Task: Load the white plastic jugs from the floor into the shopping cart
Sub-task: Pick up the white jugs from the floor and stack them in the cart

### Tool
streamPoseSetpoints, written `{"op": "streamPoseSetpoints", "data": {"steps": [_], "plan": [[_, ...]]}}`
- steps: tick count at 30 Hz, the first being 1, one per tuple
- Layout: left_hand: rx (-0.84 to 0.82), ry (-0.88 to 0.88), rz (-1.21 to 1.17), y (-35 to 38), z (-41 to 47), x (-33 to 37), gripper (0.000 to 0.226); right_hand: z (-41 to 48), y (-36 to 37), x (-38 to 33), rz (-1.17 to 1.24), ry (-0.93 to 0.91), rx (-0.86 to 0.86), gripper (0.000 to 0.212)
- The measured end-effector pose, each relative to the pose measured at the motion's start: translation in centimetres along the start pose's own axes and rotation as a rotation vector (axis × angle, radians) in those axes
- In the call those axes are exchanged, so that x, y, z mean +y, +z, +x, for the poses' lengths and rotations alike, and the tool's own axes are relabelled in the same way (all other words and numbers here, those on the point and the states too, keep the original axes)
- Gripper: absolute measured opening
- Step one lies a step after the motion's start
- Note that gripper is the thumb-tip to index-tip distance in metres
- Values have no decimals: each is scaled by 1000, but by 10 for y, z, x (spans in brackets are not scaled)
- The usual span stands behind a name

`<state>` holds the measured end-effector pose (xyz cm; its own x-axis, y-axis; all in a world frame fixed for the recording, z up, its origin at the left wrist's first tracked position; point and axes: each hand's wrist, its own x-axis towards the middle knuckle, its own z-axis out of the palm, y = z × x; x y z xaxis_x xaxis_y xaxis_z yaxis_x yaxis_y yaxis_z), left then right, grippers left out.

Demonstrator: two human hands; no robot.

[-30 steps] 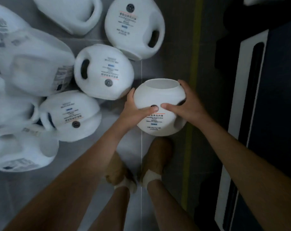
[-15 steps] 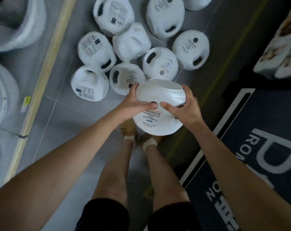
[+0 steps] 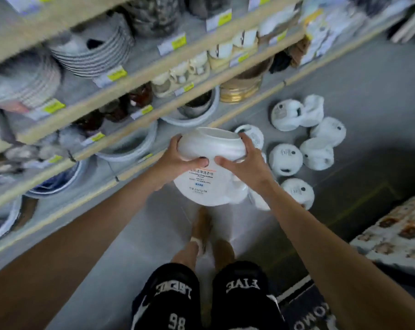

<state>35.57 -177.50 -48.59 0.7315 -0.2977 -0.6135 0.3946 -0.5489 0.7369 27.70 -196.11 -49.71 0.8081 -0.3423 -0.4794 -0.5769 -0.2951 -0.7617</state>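
Grey floor [image 3: 368, 79]: white jugs [image 3: 286, 159] lie in a loose cluster right of centre, most touching or just beside each other. Dark mat [image 3: 306, 313] with white lettering at bottom right. Feet [image 3: 201, 225] stand on bare floor. Left: wooden shelves [image 3: 135, 91] carry stacked striped bowls [image 3: 94, 51] and cups [image 3: 189, 67]. Yellow price tags [image 3: 117, 75] sit on the shelf edges. All of it is blurred.

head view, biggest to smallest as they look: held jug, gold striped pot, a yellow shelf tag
1. held jug: largest, but it is nearest the camera, so its true size is unsure
2. gold striped pot
3. yellow shelf tag: plainly smallest
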Motion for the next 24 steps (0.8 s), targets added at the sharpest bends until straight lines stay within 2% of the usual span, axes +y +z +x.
{"op": "streamPoseSetpoints", "data": {"steps": [4,8,13,20,22,24], "plan": [[176,127,-120,-60,-74,53,89,-26,-7,-97,-4,-212,-79,114],[355,261,-220,-108,-162,96,106,-74,-17,-195,-19,-459,-147,114],[590,413,-245,-160,-280,132,85,-153,-26,-300,1,-742,-245,100],[832,593,-209,-216,-442,163,77,-274,-14,-416,24,-1012,-322,114],[884,644,-193,-230,-481,165,77,-311,-8,-439,49,-1091,-327,105],[919,679,-189,-244,-514,162,89,-340,0,-459,64,-1157,-316,89]]}}
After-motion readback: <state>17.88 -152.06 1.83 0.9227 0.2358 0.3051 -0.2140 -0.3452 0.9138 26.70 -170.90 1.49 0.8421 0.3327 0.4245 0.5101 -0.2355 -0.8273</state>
